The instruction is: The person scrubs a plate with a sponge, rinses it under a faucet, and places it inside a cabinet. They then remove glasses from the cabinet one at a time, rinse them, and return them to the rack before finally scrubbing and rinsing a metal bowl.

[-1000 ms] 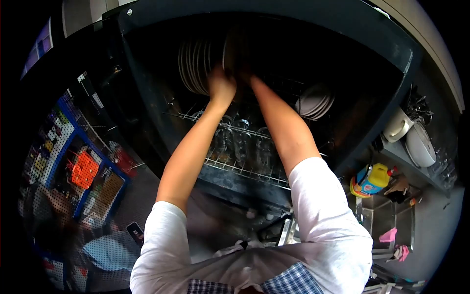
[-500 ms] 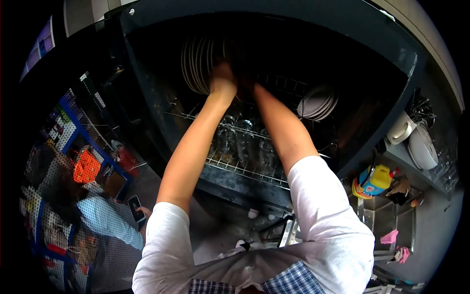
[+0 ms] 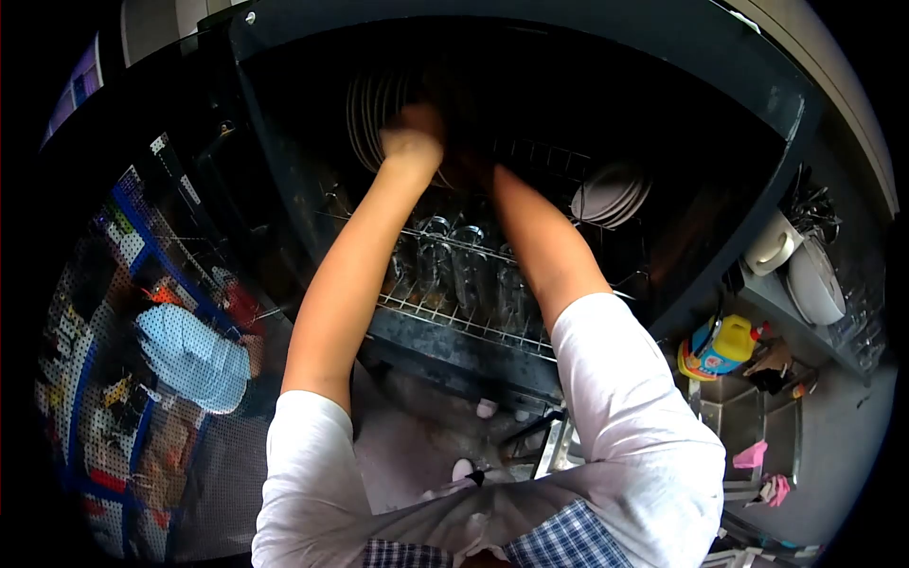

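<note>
Both arms reach into a dark cabinet (image 3: 241, 104) fitted with wire racks. My left hand (image 3: 415, 134) is at the right end of a row of upright plates (image 3: 365, 118); motion smears its fingers, so its grip does not show. Deep shadow covers most of my right hand (image 3: 478, 172), just right of the left one, and its fingers are hidden. Below the hands, several upside-down glasses (image 3: 469, 265) stand on a lower wire rack (image 3: 445, 325). Further right, a few white dishes (image 3: 611, 197) lean together in the rack.
At right, a shelf holds a white pot (image 3: 775, 246) and a white bowl (image 3: 814, 289). Below it, a yellow bottle (image 3: 724, 346) stands by a metal sink (image 3: 734, 417) with a pink cloth (image 3: 751, 455). A person's light-blue sleeve (image 3: 194, 355) shows at left.
My left hand has shifted slightly left, toward the row of plates. My right hand stays nearly in place. The person at left has moved, and the phone and orange item are largely out of sight.
</note>
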`<action>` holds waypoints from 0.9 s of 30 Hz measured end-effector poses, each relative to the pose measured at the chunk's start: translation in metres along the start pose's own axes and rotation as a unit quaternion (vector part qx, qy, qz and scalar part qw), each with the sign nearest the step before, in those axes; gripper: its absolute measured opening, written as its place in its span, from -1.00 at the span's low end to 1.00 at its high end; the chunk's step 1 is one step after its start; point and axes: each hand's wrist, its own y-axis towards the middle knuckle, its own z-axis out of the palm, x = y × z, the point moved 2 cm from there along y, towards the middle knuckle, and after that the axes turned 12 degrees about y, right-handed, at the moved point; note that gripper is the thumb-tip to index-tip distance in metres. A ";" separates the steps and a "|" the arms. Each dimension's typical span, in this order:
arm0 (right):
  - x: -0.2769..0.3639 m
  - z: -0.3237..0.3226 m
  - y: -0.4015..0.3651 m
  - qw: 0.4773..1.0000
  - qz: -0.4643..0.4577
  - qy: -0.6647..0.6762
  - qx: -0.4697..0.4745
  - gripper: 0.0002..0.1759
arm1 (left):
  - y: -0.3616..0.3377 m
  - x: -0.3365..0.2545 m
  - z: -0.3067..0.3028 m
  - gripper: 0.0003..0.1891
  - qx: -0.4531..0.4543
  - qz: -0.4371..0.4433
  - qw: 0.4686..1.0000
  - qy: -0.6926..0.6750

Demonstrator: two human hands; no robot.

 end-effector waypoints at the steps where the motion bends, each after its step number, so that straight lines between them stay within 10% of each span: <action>1: 0.002 -0.002 -0.003 1.000 0.000 -0.014 0.004 -0.70 | -0.003 0.004 -0.007 -0.64 -0.014 0.010 1.000 0.011; 11: 0.021 -0.023 -0.068 0.981 0.003 -0.172 0.091 -0.71 | -0.004 0.017 0.010 -0.52 -0.002 0.020 0.997 0.071; 15: 0.042 -0.025 -0.115 0.971 -0.033 -0.202 0.119 -0.71 | -0.002 0.029 0.051 -0.67 -0.170 0.062 0.968 0.174; 17: 0.057 -0.029 -0.150 0.974 -0.075 -0.187 0.101 -0.72 | -0.004 0.027 0.035 -0.65 0.045 -0.006 0.983 0.178; 21: 0.085 -0.070 -0.283 0.983 -0.147 -0.092 -0.062 -0.77 | -0.033 0.023 0.026 -0.49 -0.030 -0.074 0.997 -0.020; 23: 0.092 -0.073 -0.358 0.944 -0.237 -0.118 -0.195 -0.68 | -0.077 0.047 0.020 -0.41 -0.182 0.024 0.950 -0.251; 24: 0.084 -0.069 -0.388 0.935 -0.270 -0.084 -0.215 -0.69 | -0.113 0.036 -0.008 -0.45 -0.128 -0.053 0.978 -0.155; 27: 0.046 -0.067 -0.505 0.909 -0.369 0.065 -0.180 -0.74 | -0.227 0.006 -0.034 -0.64 -0.082 -0.002 0.888 -0.452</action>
